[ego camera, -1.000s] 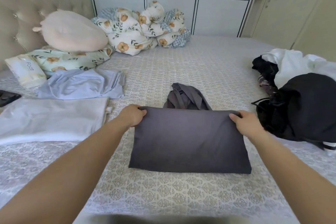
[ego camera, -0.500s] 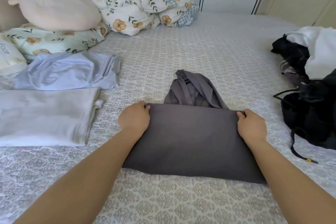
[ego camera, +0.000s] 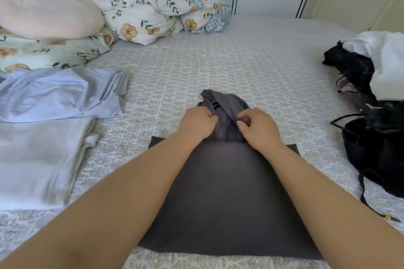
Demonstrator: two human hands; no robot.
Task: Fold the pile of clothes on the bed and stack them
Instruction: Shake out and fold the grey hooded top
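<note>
A dark grey garment (ego camera: 227, 192) lies folded flat on the bed (ego camera: 251, 61) in front of me, with a bunched part sticking out at its far edge. My left hand (ego camera: 197, 122) and my right hand (ego camera: 259, 125) both pinch that bunched part, close together. A folded white garment (ego camera: 37, 159) lies at the left, with a light blue garment (ego camera: 59, 94) behind it. A pile of black and white clothes (ego camera: 376, 85) lies unfolded at the right.
A cream cushion (ego camera: 46, 4) and a floral pillow (ego camera: 43, 50) rest at the far left. A rolled floral quilt (ego camera: 157, 2) lies against the white cabinets. A black drawstring (ego camera: 363, 194) trails from the pile toward the bed's right edge.
Both hands left the far corners of the folded grey garment and came together at the bunched part in its middle, gripping it. The camera tilted down and closer.
</note>
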